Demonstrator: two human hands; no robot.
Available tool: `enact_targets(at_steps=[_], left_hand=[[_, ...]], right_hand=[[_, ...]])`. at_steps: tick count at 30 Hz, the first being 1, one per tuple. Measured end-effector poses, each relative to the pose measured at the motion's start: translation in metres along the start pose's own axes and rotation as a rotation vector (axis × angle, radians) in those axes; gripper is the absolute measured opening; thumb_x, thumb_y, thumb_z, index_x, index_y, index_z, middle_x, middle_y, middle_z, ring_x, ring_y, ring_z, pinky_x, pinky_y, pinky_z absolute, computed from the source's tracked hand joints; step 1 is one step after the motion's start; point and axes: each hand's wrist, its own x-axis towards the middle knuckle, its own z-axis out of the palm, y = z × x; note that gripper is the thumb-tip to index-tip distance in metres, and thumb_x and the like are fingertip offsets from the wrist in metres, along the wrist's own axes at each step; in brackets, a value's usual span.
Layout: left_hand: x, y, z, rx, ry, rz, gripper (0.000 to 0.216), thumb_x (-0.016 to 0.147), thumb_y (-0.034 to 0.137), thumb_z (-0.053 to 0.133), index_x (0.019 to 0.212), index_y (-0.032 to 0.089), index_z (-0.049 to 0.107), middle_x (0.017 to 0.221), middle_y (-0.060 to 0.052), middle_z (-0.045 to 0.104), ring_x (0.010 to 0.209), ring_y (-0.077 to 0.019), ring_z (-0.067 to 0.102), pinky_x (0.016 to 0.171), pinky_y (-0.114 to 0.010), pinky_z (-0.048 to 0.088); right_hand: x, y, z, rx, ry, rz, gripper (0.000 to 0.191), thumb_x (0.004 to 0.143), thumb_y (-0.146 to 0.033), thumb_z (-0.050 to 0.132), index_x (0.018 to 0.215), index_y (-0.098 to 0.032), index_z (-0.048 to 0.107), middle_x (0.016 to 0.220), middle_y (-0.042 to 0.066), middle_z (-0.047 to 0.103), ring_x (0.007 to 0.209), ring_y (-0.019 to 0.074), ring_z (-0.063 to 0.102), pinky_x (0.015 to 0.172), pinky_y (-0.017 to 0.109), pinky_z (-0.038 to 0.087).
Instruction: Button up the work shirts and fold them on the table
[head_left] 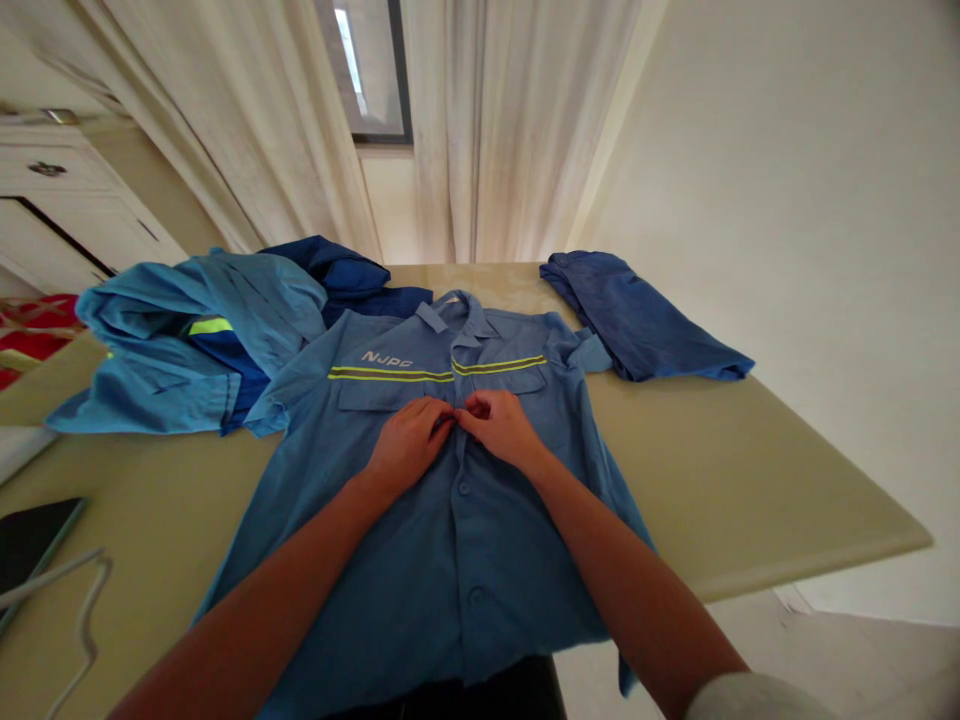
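A blue work shirt [442, 530] with yellow reflective stripes and white lettering lies front-up on the beige table [750, 480], collar away from me. My left hand [409, 443] and my right hand [499, 425] meet at the shirt's front placket just below the chest stripe. Both pinch the fabric edges there with curled fingers, fingertips almost touching. Two buttons show lower on the placket.
A heap of light and dark blue garments [195, 340] lies at the table's left. A folded dark blue garment [637, 320] sits at the back right. A dark tablet [30, 540] and a white hanger [75, 610] lie near left. Curtains hang behind.
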Motion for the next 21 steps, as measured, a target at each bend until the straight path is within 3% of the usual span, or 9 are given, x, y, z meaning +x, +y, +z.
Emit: enact_targets(at_steps=[12, 21], left_hand=[[0.0000, 0.0031, -0.0020, 0.009, 0.027, -0.050, 0.006, 0.090, 0.021, 0.061, 0.095, 0.021, 0.063, 0.091, -0.003, 0.068, 0.086, -0.0213, 0.065, 0.080, -0.034, 0.050], [0.0009, 0.0063, -0.0049, -0.010, 0.000, -0.028, 0.005, 0.092, 0.019, 0.058, 0.095, 0.021, 0.061, 0.093, -0.003, 0.067, 0.085, -0.0198, 0.064, 0.079, -0.033, 0.049]], right_hand=[[-0.0011, 0.0022, 0.0016, -0.010, -0.023, -0.062, 0.015, 0.088, -0.029, 0.070, 0.080, -0.017, 0.072, 0.068, 0.001, 0.070, 0.063, 0.0128, 0.062, 0.060, 0.022, 0.041], [-0.0016, -0.0007, 0.0003, -0.067, -0.014, -0.053, 0.002, 0.079, -0.018, 0.071, 0.080, -0.017, 0.069, 0.068, -0.001, 0.068, 0.063, 0.0119, 0.060, 0.061, 0.022, 0.039]])
